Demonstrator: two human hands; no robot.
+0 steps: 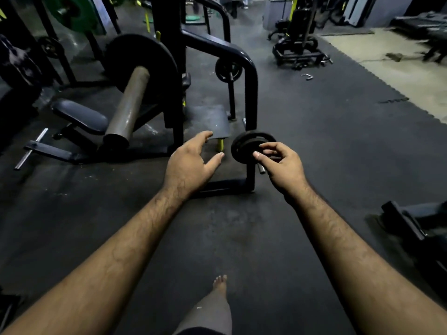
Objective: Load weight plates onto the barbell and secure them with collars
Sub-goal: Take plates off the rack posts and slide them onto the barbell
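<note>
A thick steel barbell sleeve (130, 102) points toward me at the left, with a large black plate (142, 54) pushed up against the rack. Small black weight plates (244, 146) sit on a short storage peg (261, 169) of the black frame. My right hand (283, 165) has its fingers and thumb closed on the front small plate's edge. My left hand (191, 163) hovers open just left of those plates, fingers spread, touching nothing. No collar is visible.
A black tubular rack frame (250, 93) stands behind the hands, with another small plate (228, 70) on a peg higher up. A padded seat (79, 116) lies left. A green plate (72, 10) is far left. My bare foot (220, 285) rests on the rubber floor.
</note>
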